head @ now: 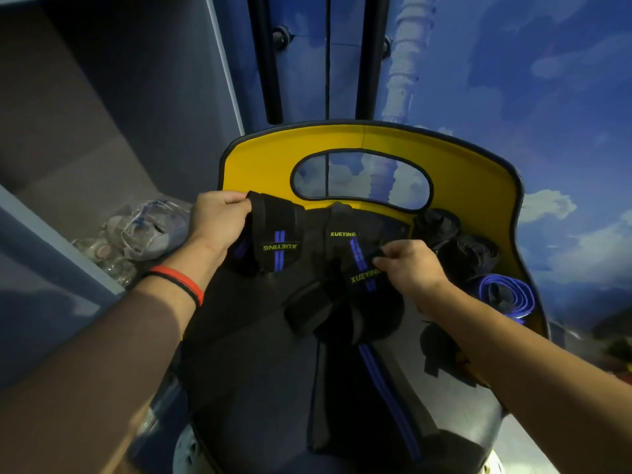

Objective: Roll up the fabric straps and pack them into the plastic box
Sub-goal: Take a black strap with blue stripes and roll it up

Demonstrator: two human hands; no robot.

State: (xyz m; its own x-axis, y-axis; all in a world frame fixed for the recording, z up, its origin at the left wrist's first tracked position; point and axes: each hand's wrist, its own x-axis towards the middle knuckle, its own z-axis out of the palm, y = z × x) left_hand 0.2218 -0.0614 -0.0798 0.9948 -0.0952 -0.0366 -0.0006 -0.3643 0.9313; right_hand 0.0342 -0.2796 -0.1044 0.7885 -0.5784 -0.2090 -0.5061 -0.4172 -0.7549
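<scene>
Untangling seemed the step in hand: over the yellow-backed seat (478, 172), the left hand (219, 217) gripped one end of the black, blue-striped fabric straps (278, 241) while the right hand (410, 265) pinched another fold. Next, probably, freeing one strap for tight rolling.

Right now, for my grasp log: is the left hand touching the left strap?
Touching. Head view: the left hand pinches the left strap at its top corner.
</scene>
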